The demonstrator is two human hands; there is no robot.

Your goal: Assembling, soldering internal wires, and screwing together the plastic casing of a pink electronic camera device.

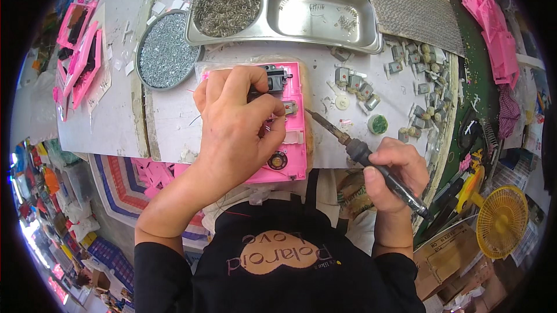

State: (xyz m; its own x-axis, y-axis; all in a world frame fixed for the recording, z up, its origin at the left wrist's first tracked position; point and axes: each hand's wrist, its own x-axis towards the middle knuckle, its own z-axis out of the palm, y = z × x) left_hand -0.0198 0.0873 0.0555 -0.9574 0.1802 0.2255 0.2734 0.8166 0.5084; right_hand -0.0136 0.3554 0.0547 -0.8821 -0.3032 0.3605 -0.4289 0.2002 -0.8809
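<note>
A pink plastic casing (296, 153) lies in front of me at the table's near edge, with a small round speaker-like part (277, 160), a black box-shaped part (277, 80) and a small metal motor (289, 107) in it. My left hand (238, 118) is over the casing, its thumb and fingers pinched together beside the motor; what they hold is hidden. Thin wires stick out at the casing's left side. My right hand (397, 174) grips a soldering iron (380, 168) by its black handle. The iron's tip points up and left, just right of the casing, apart from it.
A metal compartment tray (322, 44) of springs stands at the back, beside a round dish (168, 52) of small screws. Several small motors (365, 89) lie to the right, near a little green pot (378, 124). Pink shells (81, 63) rest at left; a yellow fan (502, 222) stands at right.
</note>
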